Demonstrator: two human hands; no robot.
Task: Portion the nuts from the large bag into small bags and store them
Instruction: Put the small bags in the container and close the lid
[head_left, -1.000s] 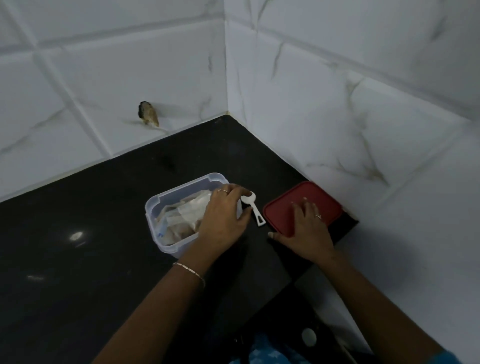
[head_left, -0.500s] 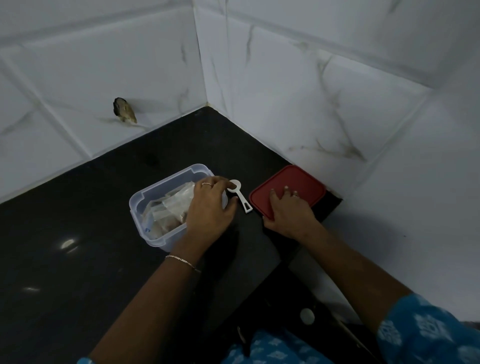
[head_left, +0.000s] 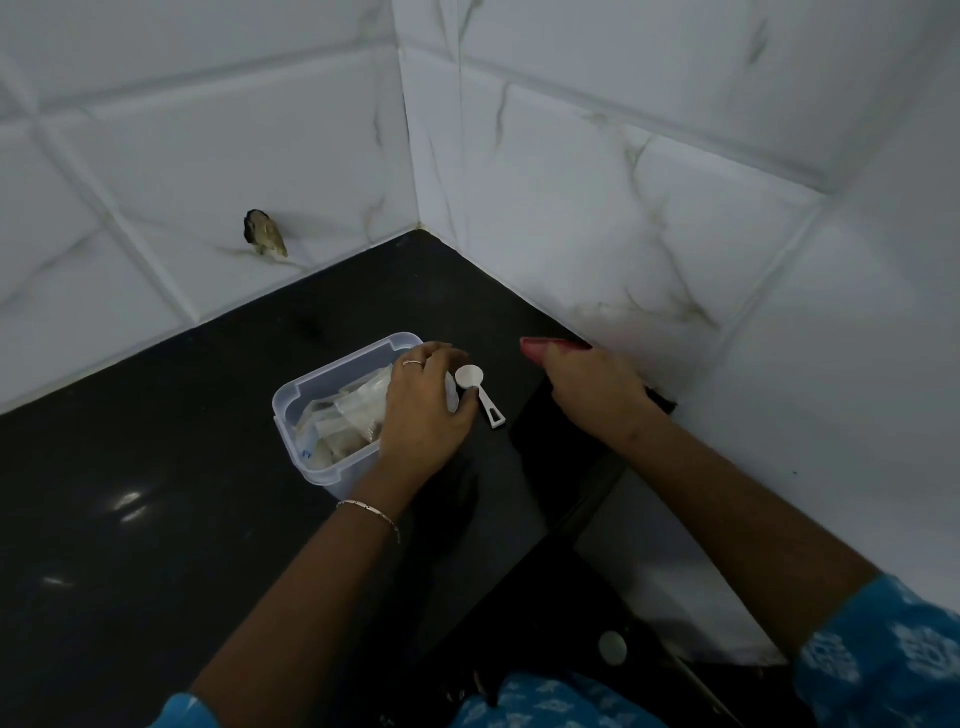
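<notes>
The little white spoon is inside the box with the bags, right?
No. The head view shows the white spoon lying on the black counter beside the clear box, not inside it. The bags are in the box.

No text, label, brand or number is showing clearly enough to read. A small blue mark is showing on one of the small bags (head_left: 311, 451) inside the clear container (head_left: 337, 370) under the left hand (head_left: 426, 410), too tiny to make out.
</notes>
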